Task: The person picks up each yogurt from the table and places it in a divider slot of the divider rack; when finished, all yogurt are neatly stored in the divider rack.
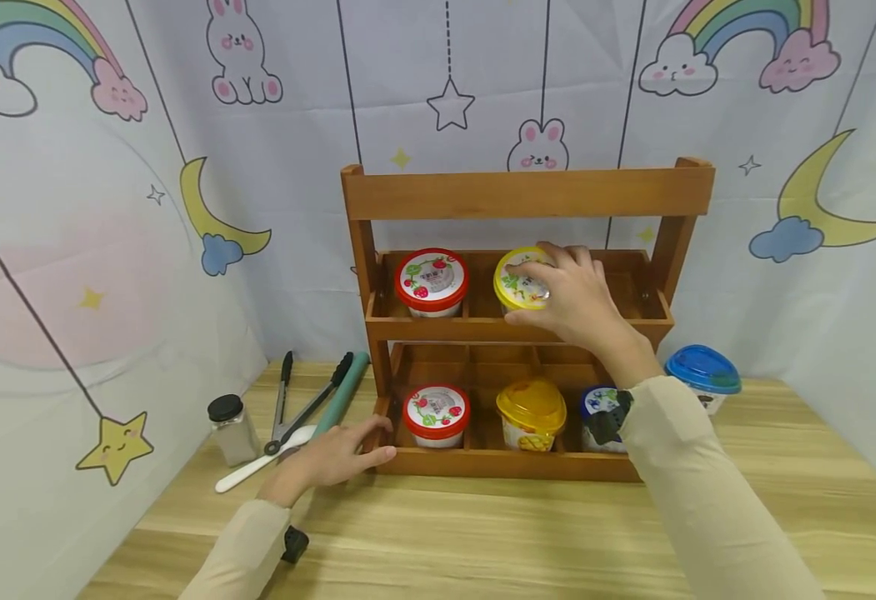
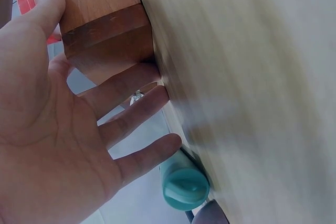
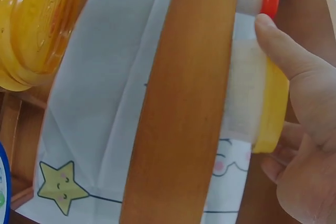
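My right hand [image 1: 574,293] is at a cup with a yellow lid [image 1: 511,283] in the rack's upper tier. Its thumb and fingers curl around the lid [image 3: 274,106], and part of the cup is hidden behind them. The left hand [image 1: 332,457] touches the lower left corner of the wooden rack [image 1: 422,461]. In the left wrist view, its thumb lies against the wood and the other fingers extend fairly straight beside the rack's end [image 2: 107,40]. A red-lidded cup [image 1: 432,279] sits left of the yellow-lidded one.
The lower tier holds another red-lidded cup [image 1: 436,415], an orange-lidded tub [image 1: 531,408] and a blue-rimmed cup [image 1: 598,402]. A blue-lidded tub [image 1: 703,371] stands right of the rack. Left lie tongs [image 1: 310,407], a teal stick [image 1: 343,392], a white utensil [image 1: 246,473] and a black-capped jar [image 1: 233,433].
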### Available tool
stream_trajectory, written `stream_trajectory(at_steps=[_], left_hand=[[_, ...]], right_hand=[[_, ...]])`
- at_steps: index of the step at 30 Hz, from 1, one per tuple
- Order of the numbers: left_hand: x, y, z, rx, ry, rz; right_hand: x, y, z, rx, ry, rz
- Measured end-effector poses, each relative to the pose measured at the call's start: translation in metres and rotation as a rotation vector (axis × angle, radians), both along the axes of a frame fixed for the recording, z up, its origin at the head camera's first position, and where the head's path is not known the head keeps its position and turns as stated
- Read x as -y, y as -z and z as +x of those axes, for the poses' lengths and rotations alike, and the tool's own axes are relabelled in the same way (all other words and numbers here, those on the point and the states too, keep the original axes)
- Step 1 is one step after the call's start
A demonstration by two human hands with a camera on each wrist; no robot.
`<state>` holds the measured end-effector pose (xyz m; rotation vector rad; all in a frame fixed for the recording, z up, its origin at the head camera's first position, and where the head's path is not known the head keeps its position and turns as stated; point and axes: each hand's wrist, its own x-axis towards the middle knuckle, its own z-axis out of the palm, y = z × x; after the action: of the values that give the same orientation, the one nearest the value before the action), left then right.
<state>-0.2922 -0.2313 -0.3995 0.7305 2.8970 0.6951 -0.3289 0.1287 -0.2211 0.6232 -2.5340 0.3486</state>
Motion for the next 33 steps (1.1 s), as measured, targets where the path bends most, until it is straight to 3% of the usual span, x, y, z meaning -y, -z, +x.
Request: stream_trajectory(at_steps=[9, 25, 33], left_hand=[[-0.001, 0.001, 0.001, 0.012, -0.014, -0.001], [-0.001, 0.000, 0.000, -0.004, -0.013, -0.006], [-0.002, -0.002, 0.001, -0.003, -0.012, -0.007]], right_hand=[[-0.002, 0.005, -0.001, 0.034, -0.012, -0.056], [-0.014, 0.014, 0.007, -0.058, -0.075, -0.050], [-0.022, 0.013, 0.015, -0.027, -0.064, -0.048]])
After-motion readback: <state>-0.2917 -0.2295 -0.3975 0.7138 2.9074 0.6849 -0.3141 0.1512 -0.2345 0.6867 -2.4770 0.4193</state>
